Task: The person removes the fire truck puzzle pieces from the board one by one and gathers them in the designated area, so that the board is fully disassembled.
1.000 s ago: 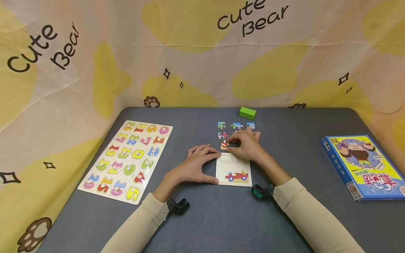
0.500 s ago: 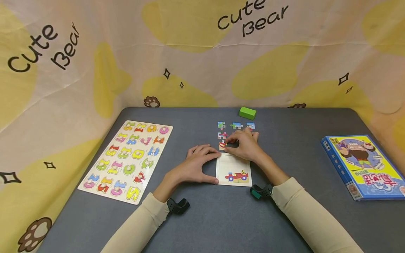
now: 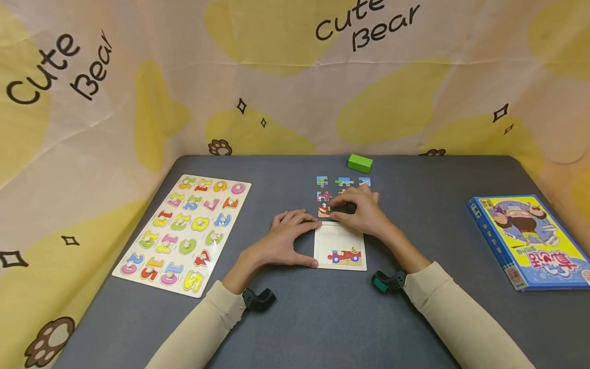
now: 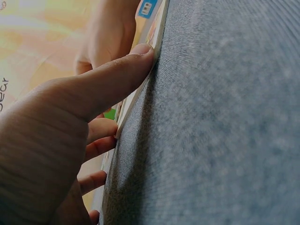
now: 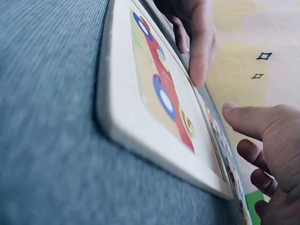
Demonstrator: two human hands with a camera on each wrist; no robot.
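A small wooden puzzle board [image 3: 338, 237] lies in the middle of the table, with a red car section [image 3: 344, 257] fitted in its lower right. My left hand [image 3: 286, 238] rests at the board's left side, thumb at the lower corner and forefinger at the upper one. Beyond the board, my right hand [image 3: 361, 210] has thumb and forefinger just right of a red puzzle piece [image 3: 324, 211]. The right wrist view shows those fingers apart, with nothing between them. Several loose pieces, among them a blue-green one [image 3: 343, 181], lie in rows behind; the right hand hides some.
A number board [image 3: 186, 233] with colourful numerals lies to the left. At the right is a blue and yellow box [image 3: 534, 243]. A green block [image 3: 360, 163] sits near the table's far edge, in front of a patterned cloth [image 3: 286, 77].
My right hand slid the red piece slightly left, into line with the pieces behind it, then drew back a little to the right. The left hand has stayed at the board.
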